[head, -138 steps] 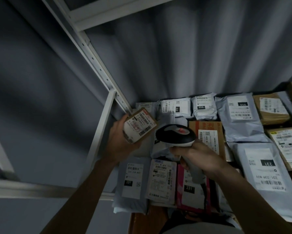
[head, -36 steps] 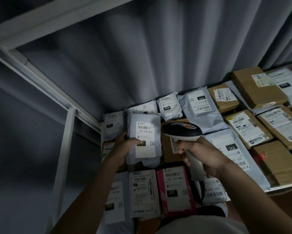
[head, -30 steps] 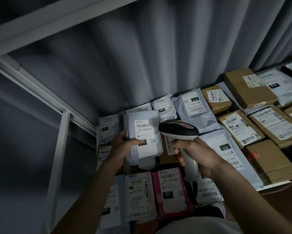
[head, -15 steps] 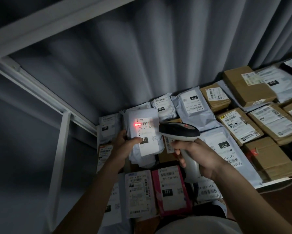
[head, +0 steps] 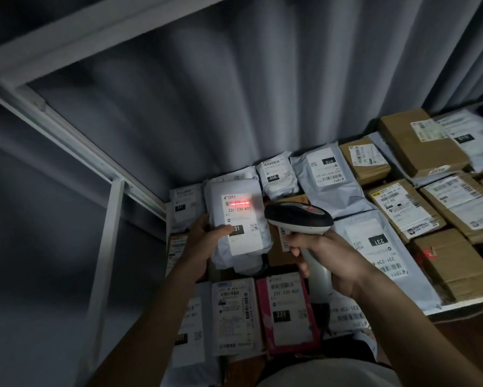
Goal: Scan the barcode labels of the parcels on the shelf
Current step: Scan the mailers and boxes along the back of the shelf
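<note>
Mid-scan, a person's left hand (head: pixel 206 241) grips a white parcel (head: pixel 238 219) lifted above the crowded shelf (head: pixel 458 304), thumb pinching its label, while the right hand (head: pixel 329 263) wraps the scanner (head: pixel 299 219) handle. A red beam lies across the barcode (head: pixel 238 203) near the label's top. The parcel stands nearly upright, long axis running away from the camera, label facing the viewer. Next, by the look of it: set this one down and pick another unscanned parcel, label turned toward the scanner.
</note>
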